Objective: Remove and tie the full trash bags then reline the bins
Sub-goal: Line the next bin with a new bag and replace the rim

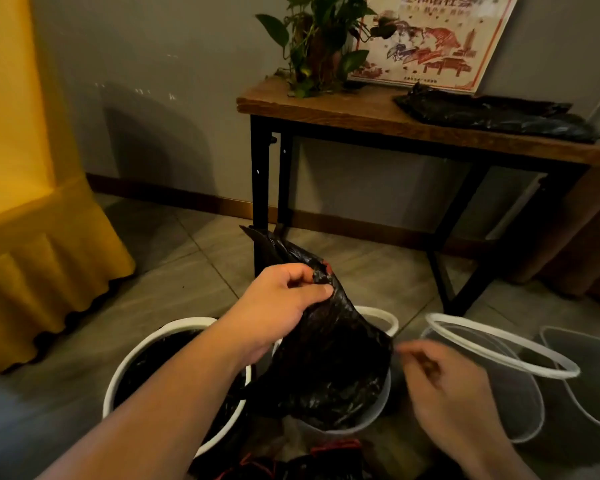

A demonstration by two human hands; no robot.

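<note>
My left hand (281,306) pinches the gathered top of a black trash bag (329,368) that rises out of the middle white bin (378,317). My right hand (444,382) hovers blurred just right of the bag, fingers loosely curled, holding nothing. A second white bin (132,355) at the left is lined with a black bag. A white ring (499,344) lies tilted over a grey bin (520,403) at the right.
Another grey bin (589,375) stands at the far right. A wooden side table (361,116) holds folded black bags (496,116), a plant (316,46) and a poster. A yellow cloth (32,237) hangs at the left. Dark red-trimmed bundles (326,455) lie near my feet.
</note>
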